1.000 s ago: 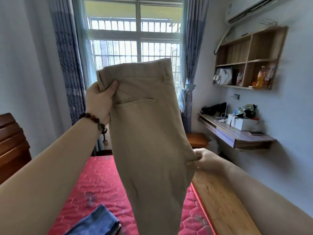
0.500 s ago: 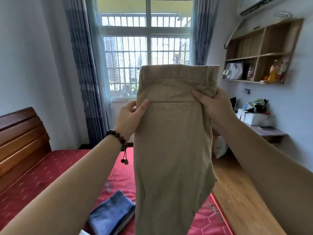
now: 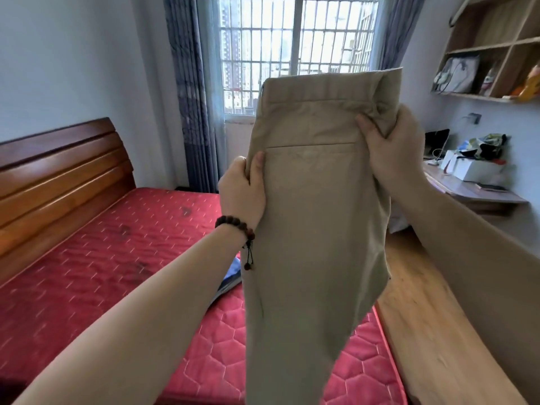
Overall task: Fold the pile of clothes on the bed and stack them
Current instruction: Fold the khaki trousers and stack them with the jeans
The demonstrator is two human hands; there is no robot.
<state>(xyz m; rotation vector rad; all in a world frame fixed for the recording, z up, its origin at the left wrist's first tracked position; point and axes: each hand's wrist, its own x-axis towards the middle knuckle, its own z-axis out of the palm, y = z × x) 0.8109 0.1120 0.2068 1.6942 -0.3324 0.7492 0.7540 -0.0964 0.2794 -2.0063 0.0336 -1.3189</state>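
I hold a pair of beige trousers up in the air in front of me, folded lengthwise, waistband on top and legs hanging past the bottom edge. My left hand, with a bead bracelet on the wrist, pinches the left seam below the back pocket. My right hand grips the right side just under the waistband. A blue folded garment lies on the red mattress below, mostly hidden behind my left arm and the trousers.
A wooden headboard runs along the left. The window with curtains is straight ahead. On the right are a wall shelf, a cluttered wall desk and a strip of wooden floor beside the bed.
My right hand rose from the trousers' lower right edge to the waistband. My left hand slid down the left seam. The view turned left, so more of the bed and headboard shows.
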